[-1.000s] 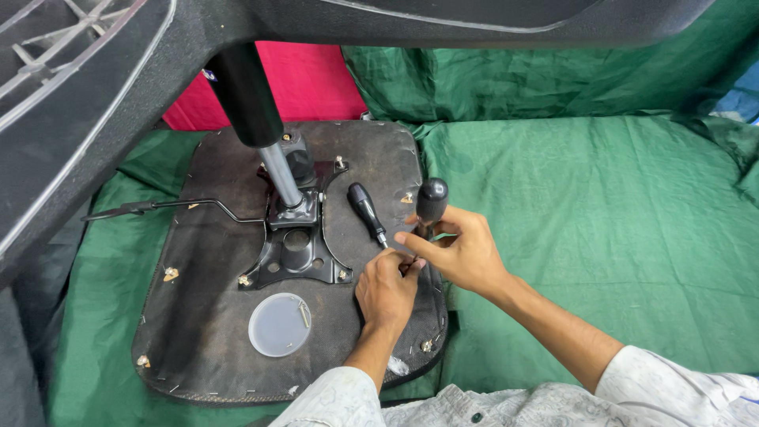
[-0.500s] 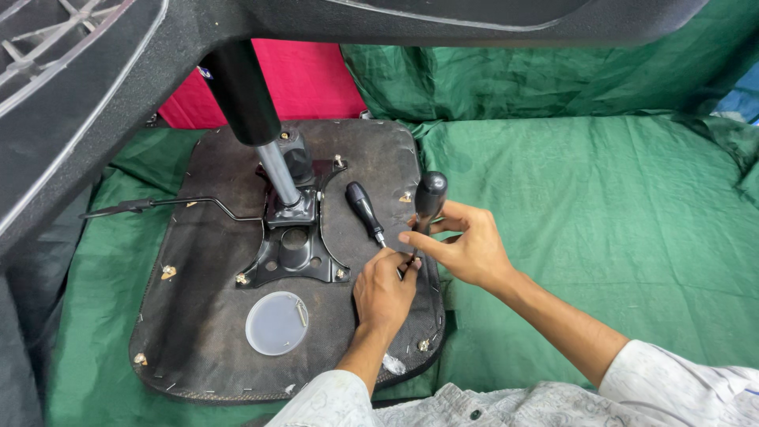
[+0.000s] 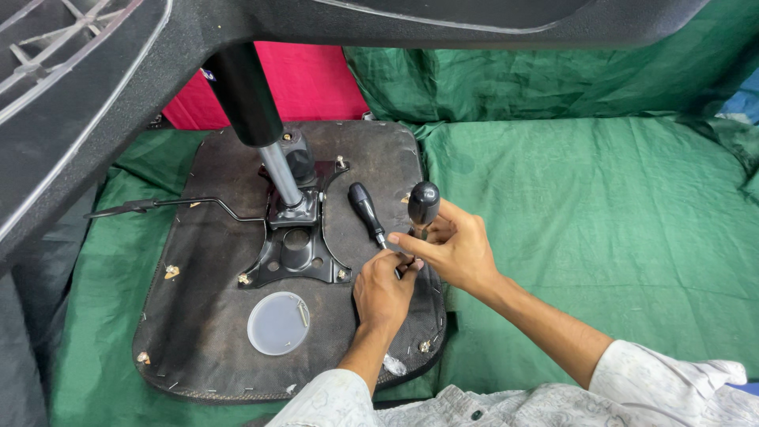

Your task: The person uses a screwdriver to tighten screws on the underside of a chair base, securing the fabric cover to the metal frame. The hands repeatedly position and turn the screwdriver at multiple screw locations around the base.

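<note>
hands (image 3: 455, 249) unmoved, screwdriver (image 3: 422, 207) still upright

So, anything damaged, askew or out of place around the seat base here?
Nothing clearly damaged. A second screwdriver lies loose on the upturned seat base, beside the metal bracket, and a round translucent lid sits near its edge. Both hands work by a screwdriver.

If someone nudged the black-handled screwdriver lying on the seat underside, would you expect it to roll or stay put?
The screwdriver would probably roll a little: its handle looks round and smooth. The rough fabric of the seat underside would likely slow it. It looks stiff and easy to lift one-handed.
</note>
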